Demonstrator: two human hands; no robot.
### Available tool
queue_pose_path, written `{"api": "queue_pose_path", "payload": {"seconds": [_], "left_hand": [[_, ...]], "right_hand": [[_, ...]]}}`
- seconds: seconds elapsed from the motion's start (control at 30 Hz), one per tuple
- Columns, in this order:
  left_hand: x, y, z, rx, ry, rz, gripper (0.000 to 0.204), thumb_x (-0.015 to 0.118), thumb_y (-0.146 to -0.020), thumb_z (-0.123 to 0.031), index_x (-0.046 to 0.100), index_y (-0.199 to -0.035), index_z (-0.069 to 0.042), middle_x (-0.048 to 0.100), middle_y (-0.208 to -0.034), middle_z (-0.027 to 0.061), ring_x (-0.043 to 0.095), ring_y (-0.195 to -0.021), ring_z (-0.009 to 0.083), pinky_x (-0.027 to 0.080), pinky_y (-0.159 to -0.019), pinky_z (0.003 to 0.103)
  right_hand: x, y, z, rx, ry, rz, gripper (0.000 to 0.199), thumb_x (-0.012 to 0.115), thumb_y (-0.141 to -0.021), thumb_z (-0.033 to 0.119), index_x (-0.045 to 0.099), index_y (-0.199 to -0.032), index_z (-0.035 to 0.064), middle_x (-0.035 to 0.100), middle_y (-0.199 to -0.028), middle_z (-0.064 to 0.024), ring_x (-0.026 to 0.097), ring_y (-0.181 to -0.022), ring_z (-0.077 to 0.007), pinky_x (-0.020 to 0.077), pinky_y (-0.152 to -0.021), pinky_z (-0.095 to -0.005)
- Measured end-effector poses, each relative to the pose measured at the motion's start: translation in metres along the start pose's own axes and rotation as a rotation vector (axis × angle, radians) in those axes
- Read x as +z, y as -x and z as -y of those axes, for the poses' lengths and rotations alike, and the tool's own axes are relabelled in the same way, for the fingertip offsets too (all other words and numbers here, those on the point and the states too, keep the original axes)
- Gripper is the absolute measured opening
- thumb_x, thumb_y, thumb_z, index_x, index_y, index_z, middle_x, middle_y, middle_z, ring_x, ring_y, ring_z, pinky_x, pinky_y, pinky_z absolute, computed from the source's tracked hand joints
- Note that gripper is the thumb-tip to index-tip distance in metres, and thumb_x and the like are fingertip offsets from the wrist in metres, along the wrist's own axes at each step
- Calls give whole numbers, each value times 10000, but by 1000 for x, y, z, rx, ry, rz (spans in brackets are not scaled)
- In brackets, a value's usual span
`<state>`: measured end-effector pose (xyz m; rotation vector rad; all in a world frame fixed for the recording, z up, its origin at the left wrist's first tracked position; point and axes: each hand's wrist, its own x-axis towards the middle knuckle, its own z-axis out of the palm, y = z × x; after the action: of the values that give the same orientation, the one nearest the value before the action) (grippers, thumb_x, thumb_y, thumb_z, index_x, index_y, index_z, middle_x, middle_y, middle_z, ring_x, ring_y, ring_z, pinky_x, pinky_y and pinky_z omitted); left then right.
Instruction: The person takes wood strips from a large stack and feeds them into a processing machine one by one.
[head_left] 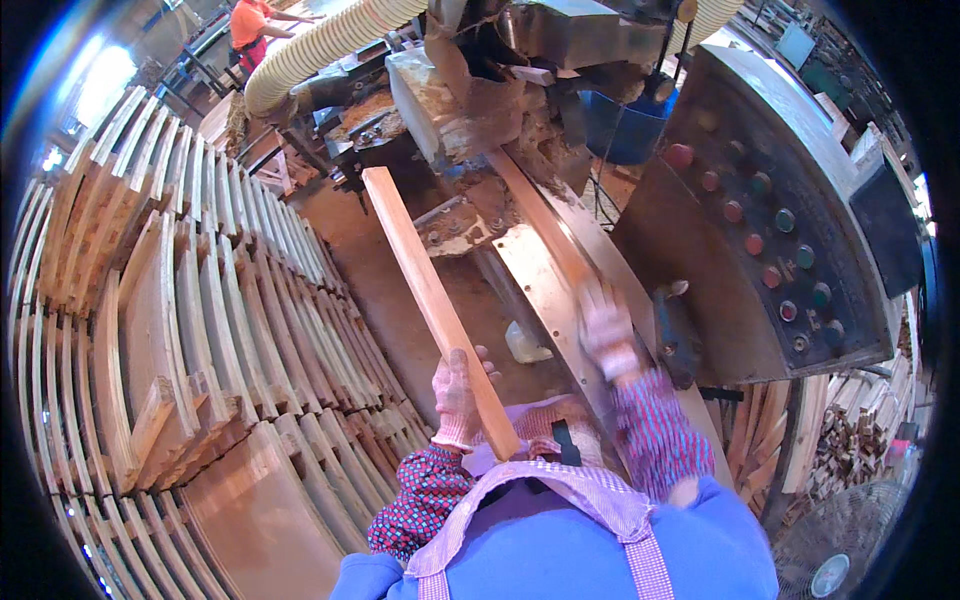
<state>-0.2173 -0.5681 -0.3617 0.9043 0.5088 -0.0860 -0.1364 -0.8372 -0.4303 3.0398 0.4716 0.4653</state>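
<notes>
My left hand (458,398), in a pale knitted glove, is closed around a long squared wooden strip (425,275). The strip slants up and away to the left, its near end close to my apron. On the right, my gloved right hand (607,332) is over the metal bed (535,290) of a woodworking machine. It touches or lies just behind a second wooden strip (540,215), which runs along the bed under the dusty machine head (455,105). Motion smears the right fingers, so their grip is unclear.
Tall stacks of wooden boards (215,330) fill the left side. A control panel (765,225) with red and green buttons stands at right, beside a blue bucket (625,125). A ribbed hose (330,50) arches overhead; a fan (840,545) stands lower right. Another person (252,25) works far left.
</notes>
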Motion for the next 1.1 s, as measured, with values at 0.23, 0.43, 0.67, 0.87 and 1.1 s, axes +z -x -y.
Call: {"api": "queue_pose_path", "payload": {"seconds": [0.23, 0.43, 0.67, 0.87, 1.1], "left_hand": [[16, -13, -13, 200, -22, -60, 368, 601, -970, -354, 519, -1171, -57, 646, -1021, 83, 634, -823, 184, 555, -696, 331], [-14, -25, 1, 334, -832, 167, 612, 645, -934, -303, 415, -1412, 3, 561, -1304, 171, 531, -1216, 256, 434, -1024, 357], [-77, 27, -292, 1453, -1577, -342, 648, 772, -799, -213, 511, -1343, 23, 558, -1325, 225, 544, -1227, 368, 423, -1054, 432], [-272, 59, -537, 457, -2316, -1419, 785, 731, -799, -346, 382, -1436, -49, 448, -1433, 211, 402, -1350, 366, 335, -1124, 439], [-346, 79, -571, -49, -2160, -1480, 597, 691, -770, -104, 490, -1331, -65, 507, -1382, 192, 479, -1299, 346, 415, -1077, 405]], "right_hand": [[7, -88, 29, 183, -747, -39, 402, 538, -950, 205, 557, -1276, -31, 496, -1400, -208, 503, -1248, -377, 411, -1064, -414], [-98, 23, 126, 93, -1265, 443, 756, 674, -852, 236, 325, -1497, 53, 409, -1480, -216, 414, -1363, -271, 344, -1116, -370], [-82, 191, 36, 145, -506, 122, 671, 676, -808, 170, 448, -1408, -25, 454, -1432, -252, 460, -1310, -400, 355, -1116, -457], [-42, 104, 25, 81, -178, 117, 519, 496, -944, 140, 415, -1441, 18, 350, -1501, -259, 348, -1396, -382, 261, -1171, -489], [45, -101, 17, -3, -224, 105, 594, 470, -869, -2, 428, -1453, 95, 389, -1519, -127, 349, -1399, -350, 284, -1169, -416]]}}
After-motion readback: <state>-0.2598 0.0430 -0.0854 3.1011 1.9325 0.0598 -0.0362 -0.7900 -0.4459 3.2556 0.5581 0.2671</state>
